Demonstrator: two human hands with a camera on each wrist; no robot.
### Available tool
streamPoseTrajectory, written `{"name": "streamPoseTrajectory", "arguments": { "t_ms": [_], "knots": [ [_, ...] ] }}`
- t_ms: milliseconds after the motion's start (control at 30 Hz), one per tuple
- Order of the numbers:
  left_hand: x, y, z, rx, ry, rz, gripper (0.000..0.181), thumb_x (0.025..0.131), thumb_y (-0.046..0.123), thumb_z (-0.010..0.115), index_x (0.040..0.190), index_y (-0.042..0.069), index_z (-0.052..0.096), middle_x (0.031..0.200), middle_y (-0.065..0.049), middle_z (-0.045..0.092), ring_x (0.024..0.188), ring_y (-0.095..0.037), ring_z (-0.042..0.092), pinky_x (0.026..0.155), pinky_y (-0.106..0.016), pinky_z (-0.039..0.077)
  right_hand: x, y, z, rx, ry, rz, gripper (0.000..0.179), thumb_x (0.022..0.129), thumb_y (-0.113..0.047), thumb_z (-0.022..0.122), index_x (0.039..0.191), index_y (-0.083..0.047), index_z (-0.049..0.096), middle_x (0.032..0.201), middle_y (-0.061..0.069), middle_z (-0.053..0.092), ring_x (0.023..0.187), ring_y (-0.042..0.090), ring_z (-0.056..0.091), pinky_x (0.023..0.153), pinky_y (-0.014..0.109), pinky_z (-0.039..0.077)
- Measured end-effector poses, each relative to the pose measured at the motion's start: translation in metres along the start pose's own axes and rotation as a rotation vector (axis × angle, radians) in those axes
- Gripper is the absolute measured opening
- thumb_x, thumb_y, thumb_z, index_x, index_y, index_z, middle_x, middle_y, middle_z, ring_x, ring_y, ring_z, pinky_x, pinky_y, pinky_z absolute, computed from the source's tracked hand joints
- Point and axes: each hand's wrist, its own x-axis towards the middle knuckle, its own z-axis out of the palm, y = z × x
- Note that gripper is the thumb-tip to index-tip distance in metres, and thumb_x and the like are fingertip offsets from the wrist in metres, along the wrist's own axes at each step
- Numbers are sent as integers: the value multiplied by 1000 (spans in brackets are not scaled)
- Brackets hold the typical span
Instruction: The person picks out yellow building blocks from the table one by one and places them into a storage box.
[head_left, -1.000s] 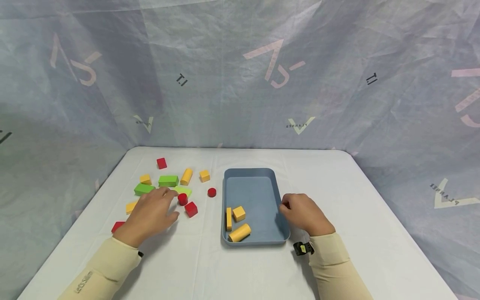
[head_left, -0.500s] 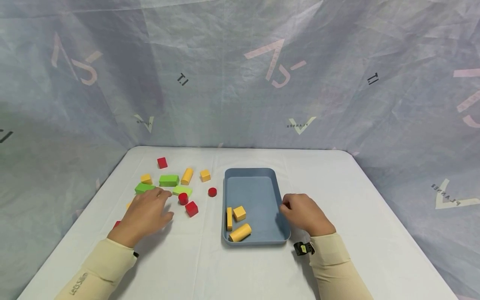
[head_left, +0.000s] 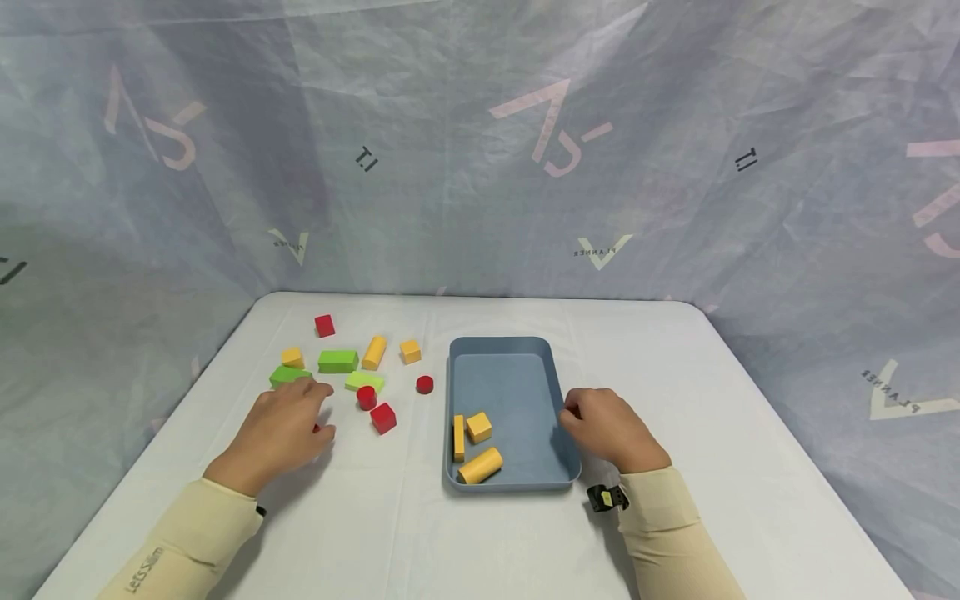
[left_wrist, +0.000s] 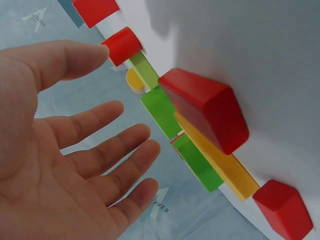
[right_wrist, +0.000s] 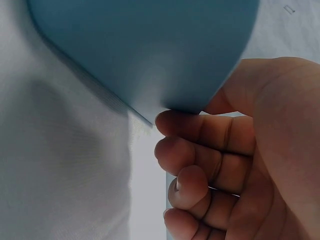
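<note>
My left hand hovers over the left-side blocks, thumb and fingers apart, holding nothing. In the left wrist view a red block lies beyond the fingertips; it is mostly hidden by the hand in the head view. Close to that hand are green blocks, a flat light-green block, a red cylinder and a red cube. My right hand pinches the right rim of the blue-grey tray between thumb and curled fingers. Inside the tray lie a yellow cube, a thin yellow block and a yellow cylinder.
Farther back on the white-covered table are a red block, a yellow cylinder and yellow cubes. A small red disc lies left of the tray. A grey fabric backdrop rises behind the table.
My left hand has drawn left, away from the red cylinder, and now covers the yellow and red blocks at the left that showed before. The right hand and tray stay put.
</note>
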Motion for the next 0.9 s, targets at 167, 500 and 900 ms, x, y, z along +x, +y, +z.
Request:
{"name": "streamPoseTrajectory", "arguments": {
  "t_ms": [167, 500, 900],
  "knots": [
    [-1, -4, 3, -1, -24, -25, 51, 83, 21, 77, 127, -2, 66, 128, -24, 63, 117, -45, 60, 94, -66, 46, 0, 0, 0, -2, -6, 8, 21, 96, -20, 59, 75, -20, 63, 64, -4, 55, 61, 14, 51, 59, 32, 41],
    [-3, -11, 3, 0, -17, -38, 49, 83, 21, 77, 125, -2, 67, 125, -23, 65, 116, -44, 62, 92, -66, 47, 0, -1, -1, -7, -5, 10, 22, 96, -20, 59, 74, -20, 62, 64, -4, 55, 61, 14, 51, 59, 32, 41],
    [-3, -19, 3, 32, -11, -52, 47, 84, 20, 74, 124, -3, 67, 120, -22, 66, 107, -42, 64, 87, -64, 48, 0, 0, -1, -8, 3, 1, 21, 95, -19, 59, 74, -20, 62, 64, -4, 55, 61, 14, 51, 60, 32, 42]
  ]
}}
